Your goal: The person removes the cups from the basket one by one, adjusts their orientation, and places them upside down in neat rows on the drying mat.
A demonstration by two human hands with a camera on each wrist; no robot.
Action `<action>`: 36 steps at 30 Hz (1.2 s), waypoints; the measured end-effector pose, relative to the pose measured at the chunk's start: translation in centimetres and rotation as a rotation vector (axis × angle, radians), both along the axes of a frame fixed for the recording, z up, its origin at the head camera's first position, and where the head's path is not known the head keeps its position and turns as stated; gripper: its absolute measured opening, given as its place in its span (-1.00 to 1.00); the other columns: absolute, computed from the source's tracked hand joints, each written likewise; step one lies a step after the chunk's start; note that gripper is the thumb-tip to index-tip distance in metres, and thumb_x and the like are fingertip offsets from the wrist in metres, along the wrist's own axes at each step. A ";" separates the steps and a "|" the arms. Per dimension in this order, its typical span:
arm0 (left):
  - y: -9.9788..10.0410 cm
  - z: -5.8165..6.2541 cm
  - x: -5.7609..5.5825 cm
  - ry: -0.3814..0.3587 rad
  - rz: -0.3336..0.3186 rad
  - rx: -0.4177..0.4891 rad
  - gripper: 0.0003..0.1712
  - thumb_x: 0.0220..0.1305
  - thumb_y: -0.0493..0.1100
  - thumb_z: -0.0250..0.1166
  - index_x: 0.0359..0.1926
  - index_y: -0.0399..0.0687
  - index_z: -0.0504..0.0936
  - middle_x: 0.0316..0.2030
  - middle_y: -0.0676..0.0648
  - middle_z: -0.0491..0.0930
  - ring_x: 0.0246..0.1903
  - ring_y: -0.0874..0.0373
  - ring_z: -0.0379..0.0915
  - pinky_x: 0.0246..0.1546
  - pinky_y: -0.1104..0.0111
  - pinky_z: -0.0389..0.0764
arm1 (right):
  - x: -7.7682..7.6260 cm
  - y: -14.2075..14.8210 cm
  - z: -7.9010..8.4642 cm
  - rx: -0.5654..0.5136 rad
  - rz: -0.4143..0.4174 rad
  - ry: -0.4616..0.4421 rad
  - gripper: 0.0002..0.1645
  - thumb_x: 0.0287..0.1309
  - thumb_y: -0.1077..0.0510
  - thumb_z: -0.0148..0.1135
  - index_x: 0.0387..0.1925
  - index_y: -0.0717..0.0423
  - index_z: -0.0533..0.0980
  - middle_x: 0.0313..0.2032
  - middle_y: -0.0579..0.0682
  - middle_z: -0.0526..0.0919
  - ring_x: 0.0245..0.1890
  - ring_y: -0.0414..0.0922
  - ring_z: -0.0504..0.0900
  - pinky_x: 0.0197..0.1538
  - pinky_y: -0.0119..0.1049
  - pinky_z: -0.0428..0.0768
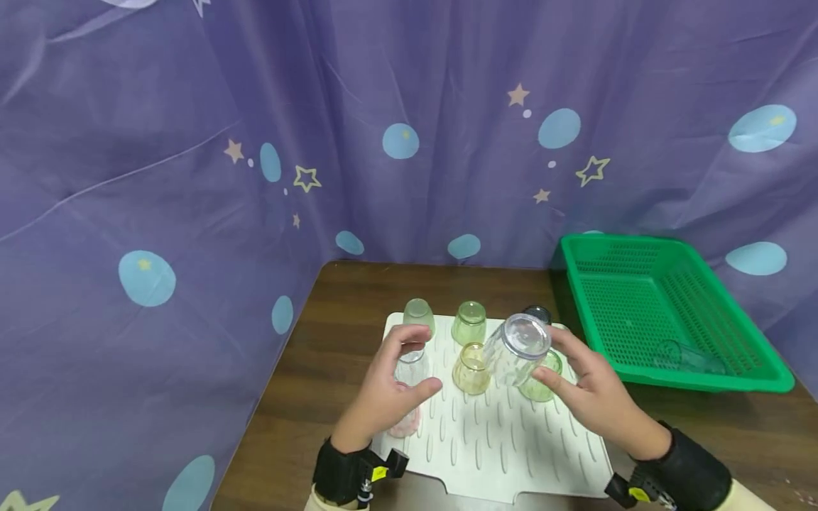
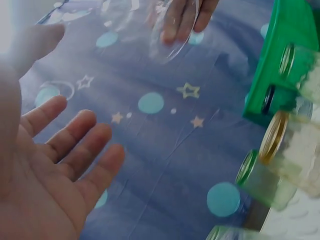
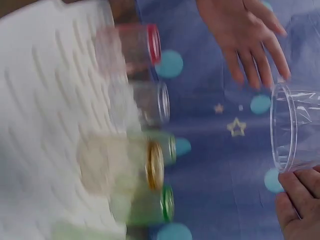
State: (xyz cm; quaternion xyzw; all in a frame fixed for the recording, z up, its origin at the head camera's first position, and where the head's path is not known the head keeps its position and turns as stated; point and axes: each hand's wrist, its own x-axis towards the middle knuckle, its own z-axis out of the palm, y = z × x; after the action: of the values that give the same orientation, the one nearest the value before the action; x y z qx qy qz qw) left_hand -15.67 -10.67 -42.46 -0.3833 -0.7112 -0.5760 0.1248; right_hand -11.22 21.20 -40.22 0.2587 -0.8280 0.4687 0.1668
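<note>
My right hand [image 1: 597, 394] grips a clear glass cup [image 1: 519, 348] between thumb and fingers, tilted above the white draining tray [image 1: 486, 447]. Apart from that cup, my left hand [image 1: 390, 383] is held with its fingers spread and nothing in them. Upside-down glasses stand on the tray. Near the left hand are a pale green glass [image 1: 418, 312], a clear glass [image 1: 412, 370] and a pink glass [image 1: 405, 424]. A green glass [image 1: 469, 324] and a yellow glass [image 1: 471, 372] form the middle column. Behind the held cup, a dark glass [image 1: 538, 313] and another green glass [image 1: 544, 383] are partly hidden.
To the right sits a green plastic basket [image 1: 639, 369], with a clear glass [image 1: 693, 358] lying on its side within. Brown wooden tabletop [image 1: 287, 383] surrounds the tray. A purple curtain [image 1: 447, 191] with stars and blue spots hangs behind and at the left.
</note>
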 end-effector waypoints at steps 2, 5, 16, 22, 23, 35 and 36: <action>0.6 0.2 0.3 -0.012 -0.008 -0.073 -0.18 0.22 -0.12 0.53 0.42 -0.07 0.34 0.29 -0.11 0.45 0.28 -0.03 0.42 0.35 0.21 0.47 | 0.1 -1.1 -0.6 -0.047 0.058 -0.009 -0.20 0.20 0.53 0.30 0.44 0.14 0.36 0.26 -0.14 0.57 0.31 -0.37 0.48 0.28 -0.62 0.41; 1.3 0.6 0.6 -0.042 -0.025 -0.162 -0.08 0.16 -0.06 0.57 0.47 0.05 0.31 0.35 -0.02 0.40 0.33 0.04 0.37 0.37 0.18 0.44 | 0.3 -2.5 -1.5 -0.093 0.114 -0.033 -0.19 0.19 0.55 0.30 0.44 0.17 0.34 0.27 -0.07 0.57 0.28 -0.32 0.53 0.29 -0.57 0.43; 1.6 0.5 0.9 -0.099 -0.071 -0.223 -0.07 0.04 -0.06 0.65 0.41 0.16 0.40 0.28 0.09 0.46 0.24 0.17 0.43 0.24 0.15 0.55 | 0.6 -5.2 -3.5 -0.194 0.235 -0.126 -0.24 0.28 0.54 0.21 0.46 0.18 0.29 0.35 -0.05 0.53 0.36 -0.25 0.47 0.35 -0.49 0.40; 1.2 0.2 0.9 -0.143 -0.070 -0.242 -0.13 0.04 -0.05 0.65 0.35 0.19 0.43 0.21 0.13 0.51 0.11 0.22 0.49 0.15 0.26 0.58 | 0.6 -5.5 -4.1 -0.193 0.240 -0.169 -0.25 0.29 0.50 0.23 0.46 0.14 0.29 0.36 -0.06 0.50 0.32 -0.23 0.52 0.32 -0.44 0.46; 1.1 0.1 0.9 -0.141 -0.067 -0.254 -0.14 0.03 -0.05 0.65 0.35 0.20 0.44 0.20 0.14 0.52 0.10 0.22 0.50 0.13 0.27 0.59 | 0.5 -5.4 -4.1 -0.193 0.233 -0.175 -0.24 0.28 0.50 0.25 0.45 0.14 0.28 0.35 -0.07 0.49 0.31 -0.24 0.52 0.31 -0.45 0.47; 0.4 -0.4 0.8 -0.202 -0.156 -0.433 -0.21 0.04 0.01 0.62 0.29 0.25 0.48 0.09 0.25 0.55 0.04 0.33 0.52 0.07 0.37 0.61 | 0.0 -4.9 -4.4 -0.227 0.322 -0.111 -0.18 0.06 0.59 0.34 0.37 0.30 0.35 0.20 0.10 0.53 0.19 -0.14 0.55 0.14 -0.33 0.63; 0.4 -0.5 0.8 -0.196 -0.162 -0.446 -0.21 0.05 0.02 0.62 0.30 0.23 0.48 0.10 0.24 0.56 0.05 0.34 0.52 0.09 0.38 0.60 | 0.0 -4.9 -4.4 -0.223 0.322 -0.109 -0.20 0.06 0.58 0.35 0.35 0.28 0.38 0.18 0.10 0.53 0.16 -0.13 0.56 0.13 -0.33 0.64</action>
State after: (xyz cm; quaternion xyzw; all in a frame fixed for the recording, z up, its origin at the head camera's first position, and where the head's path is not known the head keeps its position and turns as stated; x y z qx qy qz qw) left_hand -14.90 -10.24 -42.99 -0.3994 -0.7963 -0.4474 -0.0789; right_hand -11.24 16.32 -44.66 0.3419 -0.7268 0.5914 0.0720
